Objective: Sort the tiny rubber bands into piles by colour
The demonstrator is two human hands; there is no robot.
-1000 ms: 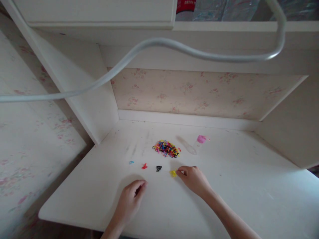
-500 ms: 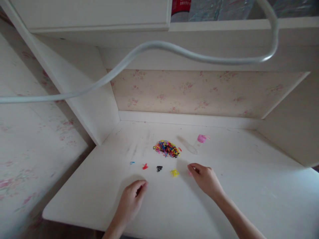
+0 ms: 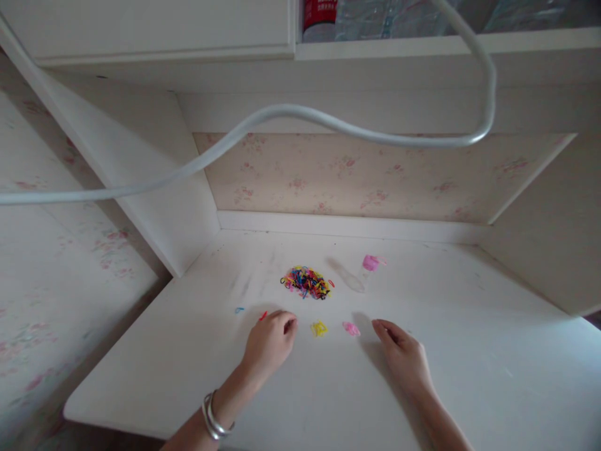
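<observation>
A mixed heap of small coloured rubber bands [image 3: 306, 283] lies on the white desk. In front of it runs a row of sorted bits: a blue band [image 3: 239, 310], red bands [image 3: 263, 316], yellow bands [image 3: 318, 329] and pink bands [image 3: 350, 329]. My left hand [image 3: 270, 341] is closed in a pinch between the red and yellow groups, and it hides the spot of the black bands. Just right of the pink group, my right hand [image 3: 404, 362] is pinched too. Whatever either pinch holds is too small to make out.
Behind the row lies a clear container with a pink top [image 3: 370, 263]. A white cable [image 3: 328, 122] crosses the view high up, before a shelf [image 3: 422, 47] with wrapped goods. Side panels and a papered back wall [image 3: 347, 175] enclose the desk [image 3: 469, 351].
My left hand has moved up and right over the black bands' spot. My right hand has drawn back to the right, uncovering the pink bands. The view has shifted slightly.
</observation>
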